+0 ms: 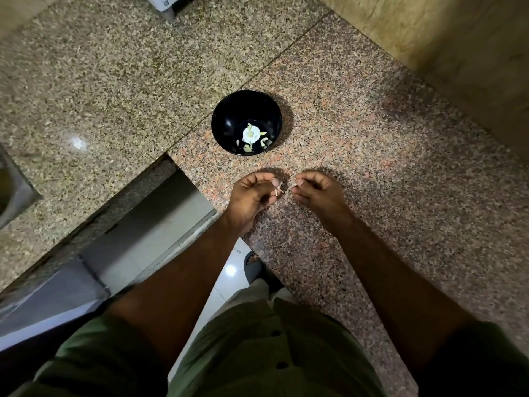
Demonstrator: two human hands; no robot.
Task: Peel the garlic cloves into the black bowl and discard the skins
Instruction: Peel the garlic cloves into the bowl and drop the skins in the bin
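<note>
Hands low in the centre of the frame, working just above the granite table (372,156). Left hand (252,193) has its grip curled, thumb and finger pinching thin papery skins (278,191); right hand (315,193) pinches a small pale scrap (294,185), whether clove or skin, too small to tell. Further up, centre frame, the black bowl (229,110) already holds several peeled cloves (252,136), so peeling looks well under way. Skins not yet discarded. No bin shows anywhere, and any unpeeled garlic left is hidden.

Olive-green button-front shirt (257,353) with short sleeves and dark buttons (276,332); below it pale trousers (257,287), and beyond those a dark grey slipper (253,267).
</note>
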